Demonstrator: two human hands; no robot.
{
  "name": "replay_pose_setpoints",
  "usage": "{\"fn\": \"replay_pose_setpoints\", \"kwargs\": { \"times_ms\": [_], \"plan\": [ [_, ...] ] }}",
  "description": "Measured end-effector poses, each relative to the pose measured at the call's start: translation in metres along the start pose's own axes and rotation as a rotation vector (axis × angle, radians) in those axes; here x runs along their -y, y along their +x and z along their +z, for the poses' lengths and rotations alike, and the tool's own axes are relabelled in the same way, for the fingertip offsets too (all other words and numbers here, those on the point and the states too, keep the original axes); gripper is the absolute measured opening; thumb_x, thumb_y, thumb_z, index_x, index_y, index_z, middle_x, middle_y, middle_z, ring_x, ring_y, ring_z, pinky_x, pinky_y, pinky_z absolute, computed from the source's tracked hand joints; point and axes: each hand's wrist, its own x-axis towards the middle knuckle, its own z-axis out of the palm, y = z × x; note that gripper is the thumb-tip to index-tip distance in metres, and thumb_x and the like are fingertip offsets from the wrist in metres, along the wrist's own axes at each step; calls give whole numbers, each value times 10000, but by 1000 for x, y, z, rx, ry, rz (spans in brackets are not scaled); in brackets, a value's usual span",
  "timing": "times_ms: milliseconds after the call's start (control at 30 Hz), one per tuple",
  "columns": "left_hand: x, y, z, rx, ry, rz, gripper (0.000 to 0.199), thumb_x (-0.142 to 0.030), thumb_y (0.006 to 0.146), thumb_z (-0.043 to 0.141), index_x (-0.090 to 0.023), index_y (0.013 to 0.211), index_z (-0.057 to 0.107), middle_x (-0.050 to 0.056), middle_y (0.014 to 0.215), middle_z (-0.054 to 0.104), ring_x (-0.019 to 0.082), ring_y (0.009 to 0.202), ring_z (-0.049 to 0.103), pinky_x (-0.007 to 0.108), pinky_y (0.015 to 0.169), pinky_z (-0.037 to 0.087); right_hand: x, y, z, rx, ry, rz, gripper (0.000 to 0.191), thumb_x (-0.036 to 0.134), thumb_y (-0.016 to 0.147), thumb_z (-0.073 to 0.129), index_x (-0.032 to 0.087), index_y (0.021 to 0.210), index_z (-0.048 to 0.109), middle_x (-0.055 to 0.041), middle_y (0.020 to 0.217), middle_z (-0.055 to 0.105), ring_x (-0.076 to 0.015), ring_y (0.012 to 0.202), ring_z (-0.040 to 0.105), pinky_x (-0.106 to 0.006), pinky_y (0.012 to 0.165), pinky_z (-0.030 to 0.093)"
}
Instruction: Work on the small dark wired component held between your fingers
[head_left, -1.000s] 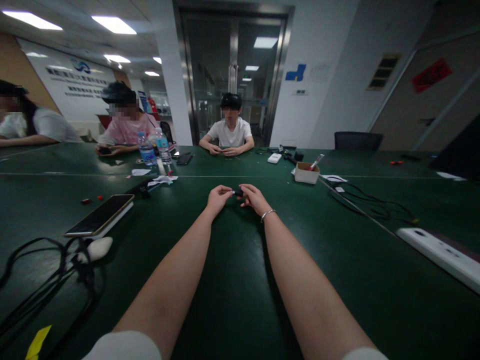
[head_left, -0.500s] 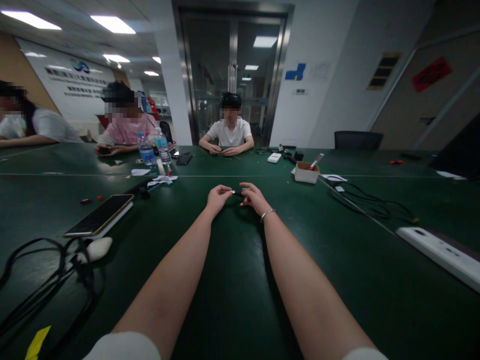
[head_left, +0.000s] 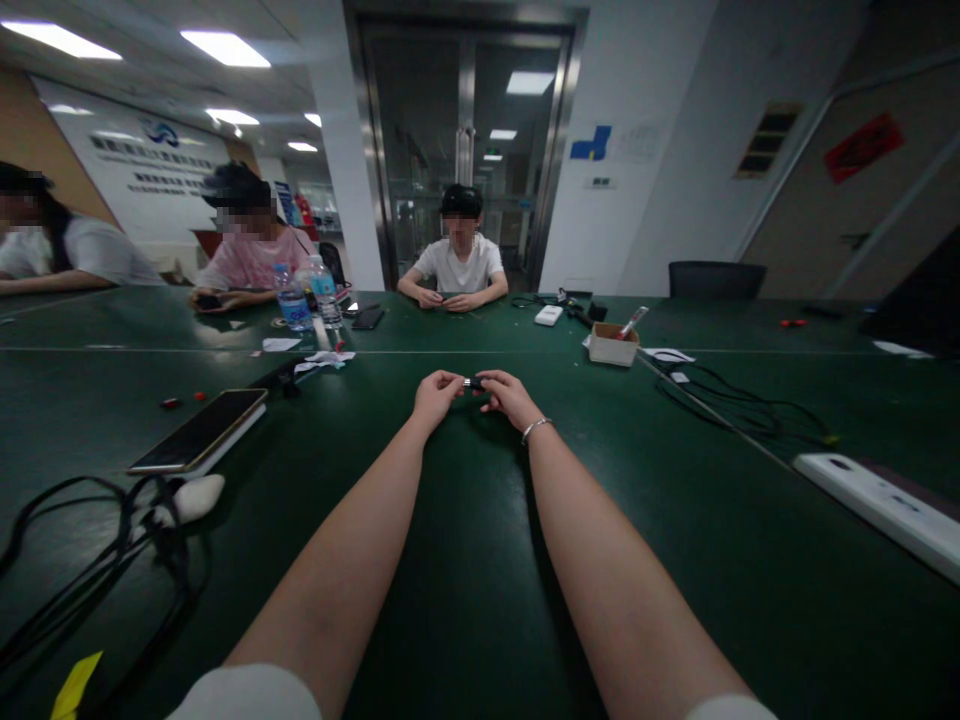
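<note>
Between my two hands is a small black stick with a silver end [head_left: 474, 383], shaped like a USB stick; it is too small to be sure of its kind. My left hand [head_left: 438, 398] pinches it at the silver end with thumb and index finger. On the black end, the fingertips of my right hand [head_left: 511, 398] are closed, the lower fingers loosely curled beneath. A silver bracelet [head_left: 535, 430] circles my right wrist. Both hands are just above the green table [head_left: 472, 560].
To the left lie a phone on a white box [head_left: 202, 430], a white mouse [head_left: 196, 497] and black cables [head_left: 82, 580]. A small cardboard box [head_left: 613, 345] and a white power strip [head_left: 885, 510] are on the right. Across the table sits a person [head_left: 461, 262]; others sit at left.
My right index finger has come down from a slightly raised position onto the black end of the stick. My left hand has stayed in place.
</note>
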Motion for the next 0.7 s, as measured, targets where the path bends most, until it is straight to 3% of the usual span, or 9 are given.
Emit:
{"fn": "replay_pose_setpoints", "kwargs": {
  "times_ms": [400, 533, 700],
  "plan": [
    [5, 0, 1, 19, 244, -37, 394, -530, 831, 468, -173, 723, 594, 28, 640, 620, 141, 583, 570, 264, 579, 436, -2, 0, -1, 28, -25, -19, 149, 136, 822, 579, 143, 964, 623, 4, 654, 666, -16, 355, 414, -188, 456, 537],
    [5, 0, 3, -6, 152, -22, 284, -449, 831, 501, -184, 838, 600, 32, 758, 631, 144, 658, 586, 258, 586, 455, -2, 1, -1, 14, -22, -14, 134, 140, 824, 583, 138, 952, 623, 3, 635, 663, -17, 345, 412, -187, 443, 527],
    [3, -1, 2, 9, 101, 27, 204, -227, 720, 624, -179, 918, 607, 30, 843, 604, 126, 709, 573, 228, 594, 454, -2, 1, -1, 2, -21, -13, 124, 149, 821, 599, 134, 942, 624, 4, 613, 653, -26, 361, 444, -182, 436, 520]
  ]
}}
